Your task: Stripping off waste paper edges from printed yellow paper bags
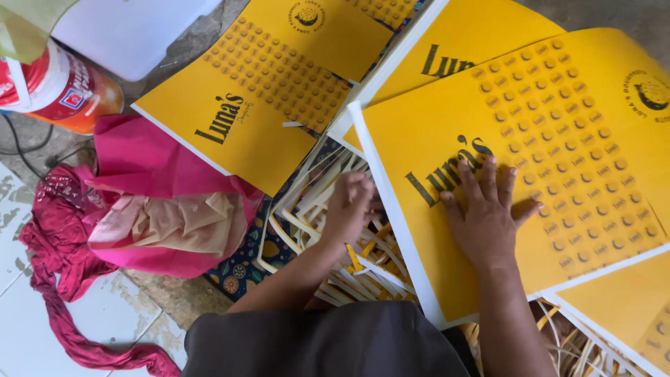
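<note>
lying across the three o'clock half of the view, the big yellow printed sheet (558,160) with its white border is the largest thing here, resting on top of other sheets of the same kind. it looks thin and light, a flexible card or heavy paper that would bow if lifted by one corner and crease if pinched hard; its surface seems smooth, so a flat palm probably slides it more safely than fingertips. the white left edge, toward six o'clock of the sheet, looks like the best place to take hold.

a second yellow sheet (258,98) lies at eleven o'clock, with a pink cloth bundle (160,202) at nine o'clock and a red and white container (56,87) beyond it at ten o'clock.

the right hand (485,216) lies flat on the big sheet, fingers spread wide and pointing to twelve o'clock, pressing and gripping nothing.

the left hand (349,206) sits just beside the sheet's white edge, fingers curled down into a pile of narrow white and yellow paper strips (342,269). whether it pinches a strip or only touches them, i cannot tell.
</note>
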